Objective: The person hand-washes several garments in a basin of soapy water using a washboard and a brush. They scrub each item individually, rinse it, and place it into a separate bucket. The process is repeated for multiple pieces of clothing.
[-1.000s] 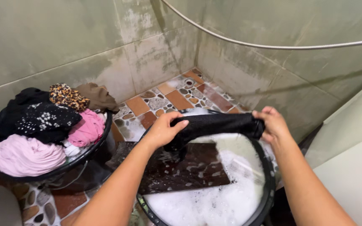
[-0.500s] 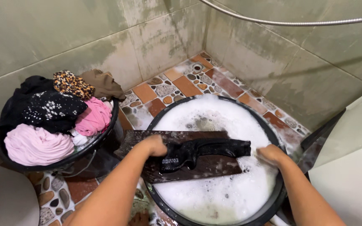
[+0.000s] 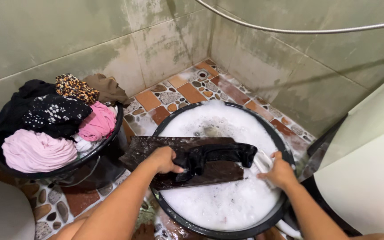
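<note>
A black garment [image 3: 221,153] lies stretched across a dark wet wooden board [image 3: 150,146]. The board rests on a round black basin [image 3: 227,232] full of white suds [image 3: 218,122]. My left hand [image 3: 165,160] presses and grips the garment's left end against the board. My right hand [image 3: 280,171] is at the basin's right rim, its fingers closed around a white ribbed brush [image 3: 262,161] that sits just beside the garment's right end.
A black tub [image 3: 67,171] piled with pink, black, leopard-print and brown clothes stands to the left. Green tiled walls meet in a corner behind, above a pebble-pattern floor with a drain [image 3: 199,78]. A metal shower hose [image 3: 290,31] crosses overhead. A white fixture [image 3: 370,178] is close on the right.
The garment, held up and stretched between both hands a second ago, now lies on the board. My right hand has let go of its end and taken hold of the white brush.
</note>
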